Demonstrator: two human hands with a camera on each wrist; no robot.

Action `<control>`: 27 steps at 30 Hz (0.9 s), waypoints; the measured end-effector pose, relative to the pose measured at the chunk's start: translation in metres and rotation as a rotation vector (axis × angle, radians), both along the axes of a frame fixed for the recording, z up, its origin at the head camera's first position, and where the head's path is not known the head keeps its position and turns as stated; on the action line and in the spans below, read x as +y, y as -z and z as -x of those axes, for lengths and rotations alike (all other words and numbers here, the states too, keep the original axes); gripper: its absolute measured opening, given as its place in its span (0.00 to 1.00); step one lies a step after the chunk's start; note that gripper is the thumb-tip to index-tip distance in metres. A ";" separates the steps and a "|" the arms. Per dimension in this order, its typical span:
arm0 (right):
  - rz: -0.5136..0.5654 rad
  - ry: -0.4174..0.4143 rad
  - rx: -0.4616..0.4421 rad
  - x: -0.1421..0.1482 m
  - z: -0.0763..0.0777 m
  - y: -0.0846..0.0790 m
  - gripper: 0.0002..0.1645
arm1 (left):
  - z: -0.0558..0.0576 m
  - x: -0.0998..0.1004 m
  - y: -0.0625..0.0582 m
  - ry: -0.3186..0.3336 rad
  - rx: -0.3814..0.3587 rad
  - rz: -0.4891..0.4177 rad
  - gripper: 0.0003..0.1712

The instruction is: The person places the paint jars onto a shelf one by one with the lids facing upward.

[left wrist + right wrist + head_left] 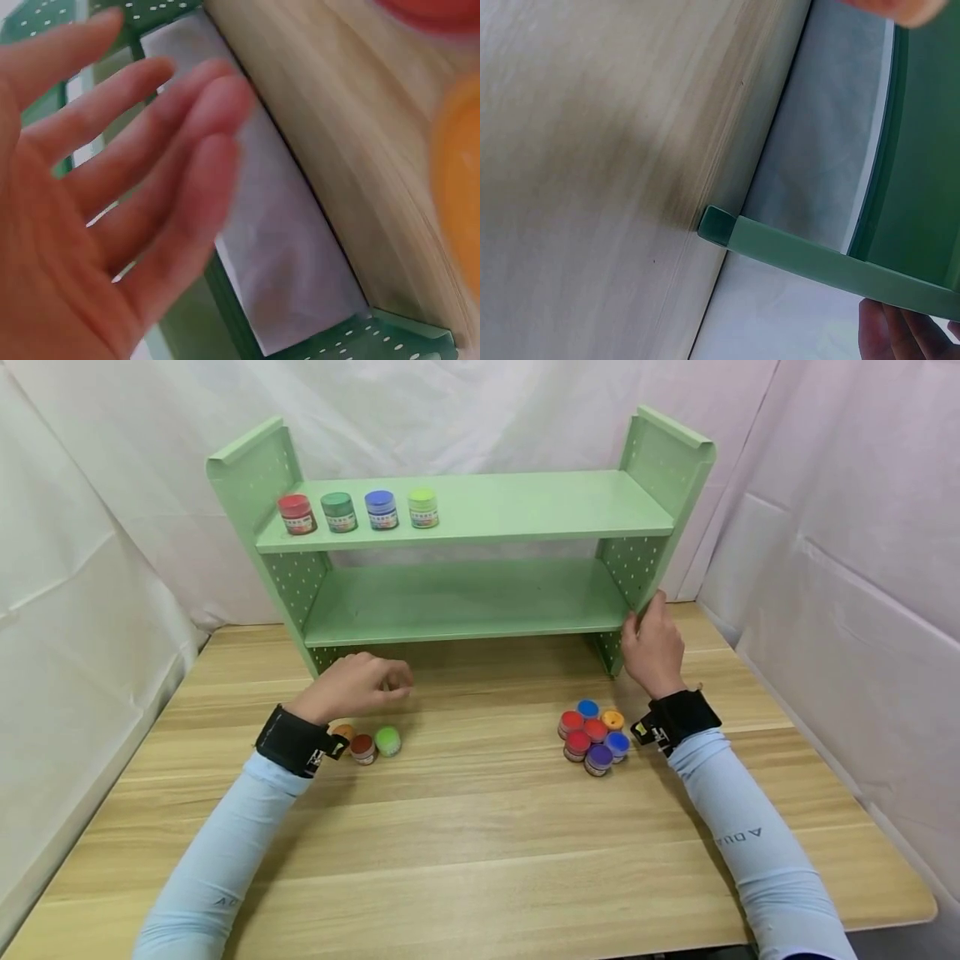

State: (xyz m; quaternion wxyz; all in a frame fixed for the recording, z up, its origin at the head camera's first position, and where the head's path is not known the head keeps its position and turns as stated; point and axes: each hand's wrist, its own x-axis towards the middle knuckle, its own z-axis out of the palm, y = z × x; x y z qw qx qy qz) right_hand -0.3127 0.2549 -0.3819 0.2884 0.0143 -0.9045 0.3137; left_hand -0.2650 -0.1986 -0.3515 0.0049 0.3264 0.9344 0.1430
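A green two-tier shelf (480, 610) stands at the back of the table. My right hand (654, 647) grips its right side panel (802, 259), fingers outside and thumb inside. My left hand (356, 685) hovers near the shelf's lower left, fingers loosely bent and holding nothing. Below it on the table are a dark red paint jar (363, 749), a light green jar (387, 741) and an orange jar (343, 732), partly hidden by the wrist. On the upper tier, towards the left, stand a red jar (297, 515), dark green jar (339, 512), blue jar (382, 510) and light green jar (423, 508).
A cluster of several jars, with red lids (577, 745), blue lids (588, 709), a purple lid (599, 758) and an orange lid (612, 720), sits on the wooden table (465, 843) near the right wrist. White cloth (465, 410) hangs behind and at both sides.
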 end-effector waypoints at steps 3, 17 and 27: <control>0.001 0.000 0.003 0.000 0.000 -0.001 0.26 | -0.001 -0.003 -0.001 0.017 -0.106 0.021 0.11; 0.003 -0.002 -0.006 0.001 -0.001 -0.001 0.26 | -0.004 -0.009 -0.003 -0.012 -0.413 0.137 0.17; -0.001 -0.005 0.003 0.001 -0.001 0.000 0.25 | -0.004 -0.010 0.000 -0.026 -0.483 0.142 0.15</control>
